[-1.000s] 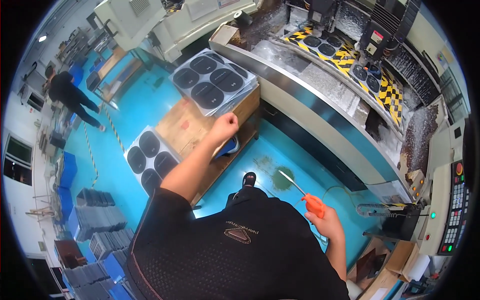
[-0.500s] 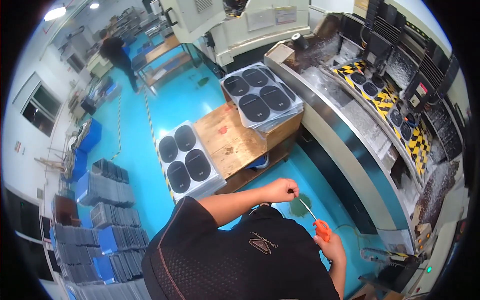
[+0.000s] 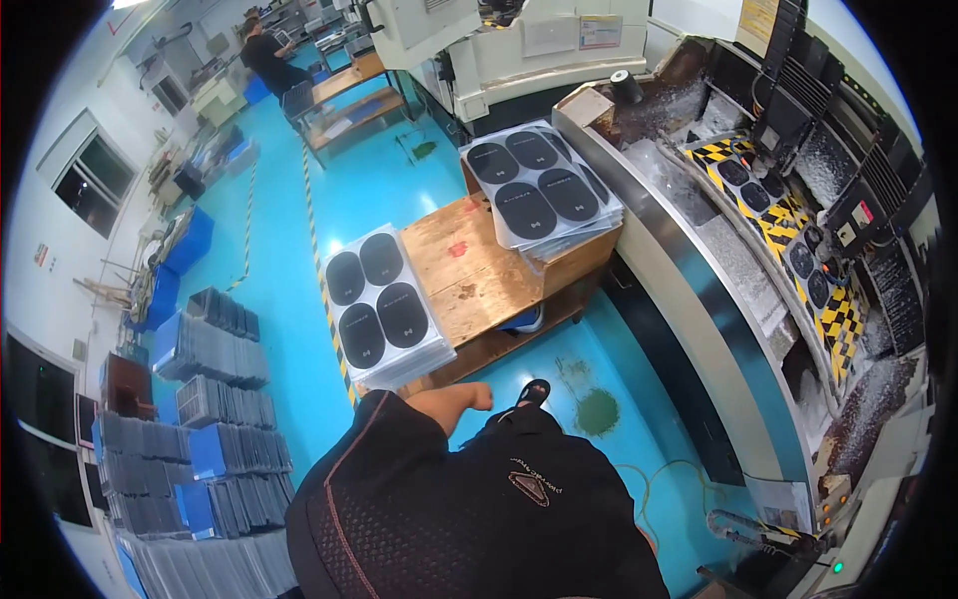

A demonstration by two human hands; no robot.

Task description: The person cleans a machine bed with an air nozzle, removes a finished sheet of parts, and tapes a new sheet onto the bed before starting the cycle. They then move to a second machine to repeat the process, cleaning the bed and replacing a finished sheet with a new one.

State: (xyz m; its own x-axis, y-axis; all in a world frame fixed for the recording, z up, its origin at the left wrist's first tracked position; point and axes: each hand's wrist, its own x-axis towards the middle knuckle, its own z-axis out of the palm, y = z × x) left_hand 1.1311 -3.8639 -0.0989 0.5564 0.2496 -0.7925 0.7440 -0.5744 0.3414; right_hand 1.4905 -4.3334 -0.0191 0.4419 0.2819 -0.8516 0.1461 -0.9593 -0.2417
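Lower centre: left hand (image 3: 477, 397) empty, grip loose, nearest stack of trays (image 3: 384, 304); thin, light, flexy, lift by edges; right hand hidden

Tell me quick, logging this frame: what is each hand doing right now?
Left hand: seems loosely closed, holding nothing visible, above the blue floor.
Right hand: not in view.

My left hand (image 3: 469, 397) hangs low over bare blue floor (image 3: 399, 180), just short of the wooden surface (image 3: 469, 270). Open wood runs down the middle. The near tray stack (image 3: 384, 304) blocks its left, the far tray stack (image 3: 544, 190) its right, the long machine bed (image 3: 699, 260) walls beyond.
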